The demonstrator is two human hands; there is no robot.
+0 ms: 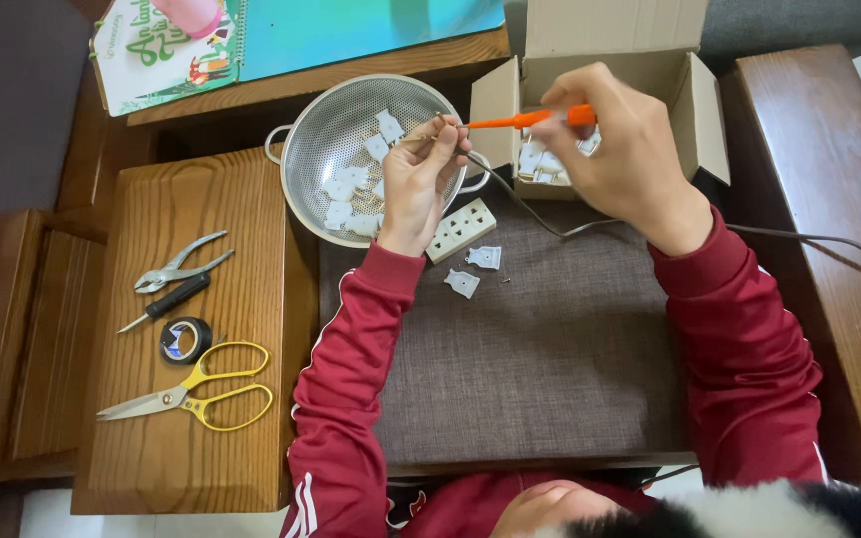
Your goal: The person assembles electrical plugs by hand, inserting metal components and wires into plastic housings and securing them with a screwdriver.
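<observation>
My right hand (618,149) grips an orange-handled screwdriver (530,119) whose tip points left at what my left hand (421,179) pinches: the end of a grey cable (550,227), with a small part hidden in the fingers. Both hands hover over the rim of a metal colander (301,184) holding several white plug pieces (343,189). On the grey mat (550,349) just below my left hand lie a white multi-socket block (461,229) and two white plug halves (472,269).
An open cardboard box (705,110) with more white plug parts stands behind my right hand. On the wooden side table (241,418) to the left lie pliers (176,264), a small black screwdriver (166,302), black tape (185,340) and yellow scissors (196,394). A book (351,30) lies at the back.
</observation>
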